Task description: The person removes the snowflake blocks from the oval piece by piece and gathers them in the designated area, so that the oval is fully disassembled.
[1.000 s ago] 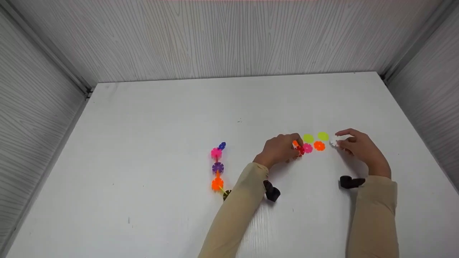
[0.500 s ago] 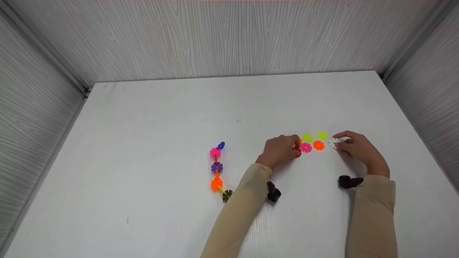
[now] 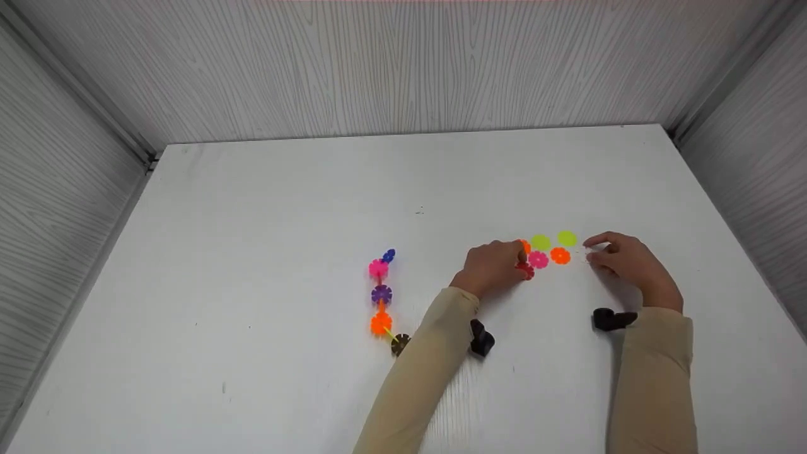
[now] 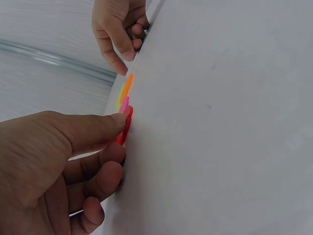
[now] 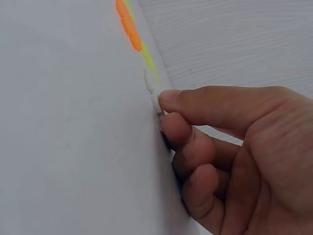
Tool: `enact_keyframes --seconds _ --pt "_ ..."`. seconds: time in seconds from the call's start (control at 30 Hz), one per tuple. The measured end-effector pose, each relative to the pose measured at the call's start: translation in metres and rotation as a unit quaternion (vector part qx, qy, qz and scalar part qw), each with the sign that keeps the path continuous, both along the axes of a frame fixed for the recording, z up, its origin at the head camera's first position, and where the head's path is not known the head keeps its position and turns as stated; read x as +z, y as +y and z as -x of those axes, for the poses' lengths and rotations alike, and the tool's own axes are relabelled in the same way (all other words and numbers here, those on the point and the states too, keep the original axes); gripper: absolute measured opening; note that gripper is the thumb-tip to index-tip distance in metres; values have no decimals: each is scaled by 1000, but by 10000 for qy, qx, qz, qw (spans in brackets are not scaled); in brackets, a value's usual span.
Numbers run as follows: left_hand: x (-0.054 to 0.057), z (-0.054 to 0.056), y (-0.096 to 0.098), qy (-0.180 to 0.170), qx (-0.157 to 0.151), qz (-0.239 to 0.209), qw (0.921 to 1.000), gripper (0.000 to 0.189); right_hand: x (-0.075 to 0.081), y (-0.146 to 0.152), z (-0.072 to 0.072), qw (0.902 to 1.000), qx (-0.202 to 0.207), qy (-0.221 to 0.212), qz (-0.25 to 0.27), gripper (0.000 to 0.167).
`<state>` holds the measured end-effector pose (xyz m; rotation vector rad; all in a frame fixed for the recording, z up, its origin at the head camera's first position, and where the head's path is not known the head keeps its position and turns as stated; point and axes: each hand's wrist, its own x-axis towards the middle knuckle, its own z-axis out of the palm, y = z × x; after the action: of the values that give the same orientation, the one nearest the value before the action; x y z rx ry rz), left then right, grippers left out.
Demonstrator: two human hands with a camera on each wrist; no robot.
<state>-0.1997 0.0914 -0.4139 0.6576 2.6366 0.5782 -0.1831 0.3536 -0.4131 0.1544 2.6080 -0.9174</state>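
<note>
In the head view my left hand [image 3: 495, 268] pinches a red flower-shaped disc [image 3: 527, 272] at the left end of a small group of discs. The left wrist view has my thumb over the red disc's edge with a finger below it. At the group's right end my right hand [image 3: 633, 265] holds a white flower-shaped disc [image 5: 149, 81] by its edge, thumb and forefinger close to the table. Between the hands lie a pink disc [image 3: 538, 259], an orange disc [image 3: 560, 255] and two yellow-green discs [image 3: 567, 238]. Another orange disc [image 3: 525, 246] is partly hidden by my left fingers.
A chain of joined discs lies left of my left forearm, with a blue disc [image 3: 389, 255], a purple disc [image 3: 381, 294] and a dark disc [image 3: 400, 344] in it. The white table [image 3: 284, 208] has pale wood-grain panels [image 3: 403, 69] behind it and at both sides.
The red disc has shifted slightly under my left fingers, and more of it shows. The white disc now blends into the table at my right fingertips. Both hands have moved very little.
</note>
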Motion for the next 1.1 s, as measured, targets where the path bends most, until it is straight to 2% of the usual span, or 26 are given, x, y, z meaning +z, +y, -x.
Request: enact_keyframes --seconds 0.33,0.57,0.7,0.83,1.0,1.1 --pt "7 -3 -1 -73 -91 -63 9999 28 0 -1 2 9995 -39 2 320 40" --pt "24 -5 -3 -67 -174 -306 9994 34 4 -3 2 9993 -112 108 340 45" --pt "37 -6 -15 -11 -158 -413 9990 38 10 -6 3 9986 -129 386 352 50" --pt "47 -6 -33 240 -91 -697 9972 41 16 -12 2 9960 -56 738 500 50" --pt "57 -9 -62 594 62 -1170 9913 40 22 -20 2 9922 91 1015 722 48" --pt "60 -11 -78 640 249 -1465 9868 40 26 -26 2 9911 120 1103 733 49"
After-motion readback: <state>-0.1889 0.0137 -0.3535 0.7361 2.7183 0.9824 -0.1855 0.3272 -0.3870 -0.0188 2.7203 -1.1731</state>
